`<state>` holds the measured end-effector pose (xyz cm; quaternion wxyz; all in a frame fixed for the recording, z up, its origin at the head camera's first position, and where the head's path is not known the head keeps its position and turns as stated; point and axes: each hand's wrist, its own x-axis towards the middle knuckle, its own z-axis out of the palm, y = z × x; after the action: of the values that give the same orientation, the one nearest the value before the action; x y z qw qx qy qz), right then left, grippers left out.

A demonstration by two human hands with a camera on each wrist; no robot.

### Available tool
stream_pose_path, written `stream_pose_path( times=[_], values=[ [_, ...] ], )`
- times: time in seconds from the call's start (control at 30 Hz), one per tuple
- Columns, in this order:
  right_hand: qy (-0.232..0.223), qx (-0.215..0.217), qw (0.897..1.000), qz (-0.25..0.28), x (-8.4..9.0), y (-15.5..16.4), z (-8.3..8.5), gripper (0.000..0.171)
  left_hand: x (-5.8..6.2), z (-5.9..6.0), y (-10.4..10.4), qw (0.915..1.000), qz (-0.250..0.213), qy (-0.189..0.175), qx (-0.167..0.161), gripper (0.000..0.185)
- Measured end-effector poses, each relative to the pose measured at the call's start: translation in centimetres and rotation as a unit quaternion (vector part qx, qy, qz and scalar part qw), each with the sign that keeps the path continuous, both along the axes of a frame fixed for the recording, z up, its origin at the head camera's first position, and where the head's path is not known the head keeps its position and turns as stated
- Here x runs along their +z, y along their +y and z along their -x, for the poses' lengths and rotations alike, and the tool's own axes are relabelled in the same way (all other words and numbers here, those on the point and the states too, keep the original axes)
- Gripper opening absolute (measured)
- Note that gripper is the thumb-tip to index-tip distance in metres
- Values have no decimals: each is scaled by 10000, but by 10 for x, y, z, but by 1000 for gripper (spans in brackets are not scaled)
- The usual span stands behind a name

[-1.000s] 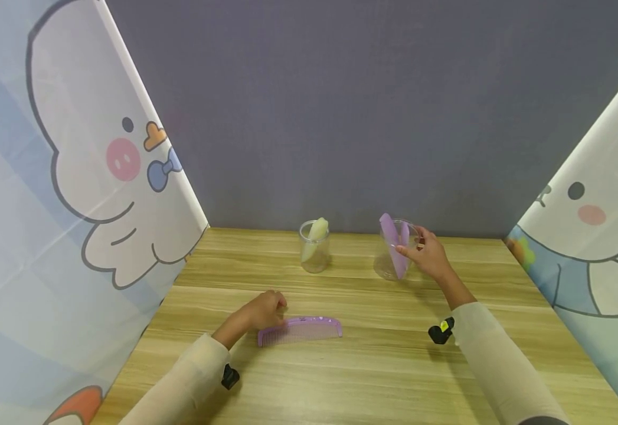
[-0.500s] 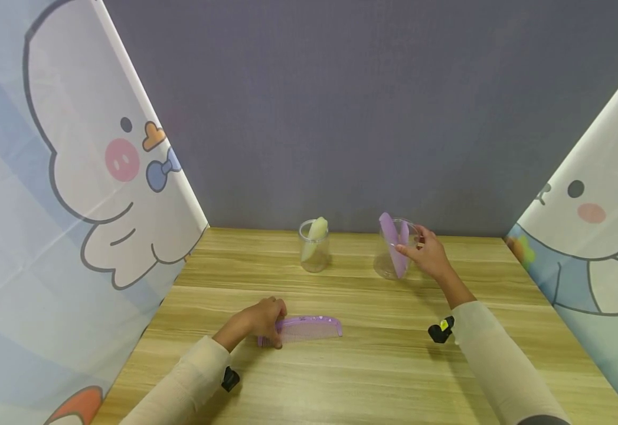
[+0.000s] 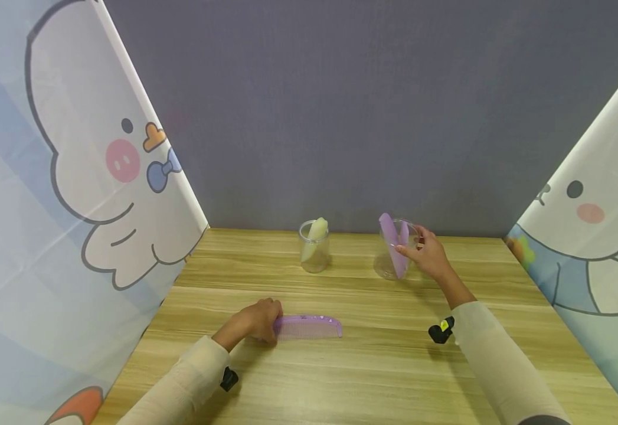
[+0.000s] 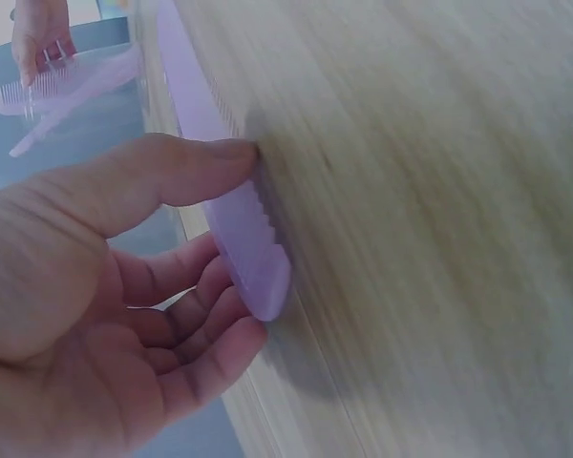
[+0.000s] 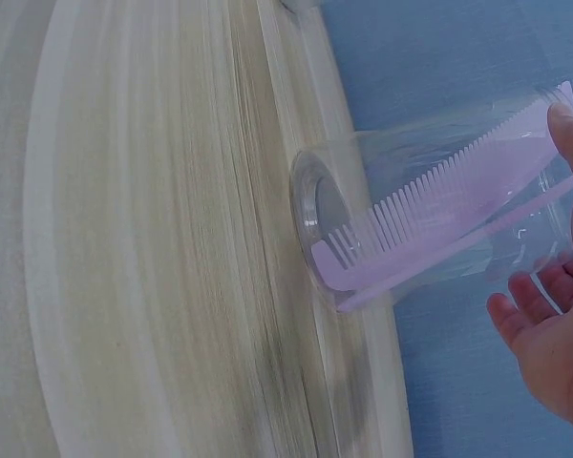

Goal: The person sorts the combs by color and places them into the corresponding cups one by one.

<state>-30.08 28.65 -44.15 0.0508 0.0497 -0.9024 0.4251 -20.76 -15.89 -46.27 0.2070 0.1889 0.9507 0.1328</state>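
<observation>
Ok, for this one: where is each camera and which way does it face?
Head: above, looking forward and down at the table; both forearms, left hand, right hand show.
Left wrist: beside the palm, looking along the fingers at the lying comb.
Right wrist: looks at the cup with a comb inside; fingertips show.
Head and left wrist share the lying comb.

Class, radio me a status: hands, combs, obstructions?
Left hand grips flat purple comb. Right hand holds clear cup with purple combs inside. Nothing lies between.

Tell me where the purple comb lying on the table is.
In the head view the purple comb lies flat on the wooden table, near the front and left of centre, its left end gripped by the left hand.
</observation>
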Motion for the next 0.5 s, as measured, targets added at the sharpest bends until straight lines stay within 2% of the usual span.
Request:
stream_pose_path(
  times=[0.27, 0.37, 0.5],
  values=[
    [11, 5, 10000, -31, 2, 1, 0, 100, 1, 4, 0, 9970, 22, 694, -351, 46],
    [19, 13, 10000, -52, 2, 0, 0, 100, 2, 6, -2, 9957, -58, 806, -453, 49],
    [2, 8, 10000, -67, 1, 0, -1, 100, 3, 7, -4, 9957, -184, 757, -499, 50]
  ],
)
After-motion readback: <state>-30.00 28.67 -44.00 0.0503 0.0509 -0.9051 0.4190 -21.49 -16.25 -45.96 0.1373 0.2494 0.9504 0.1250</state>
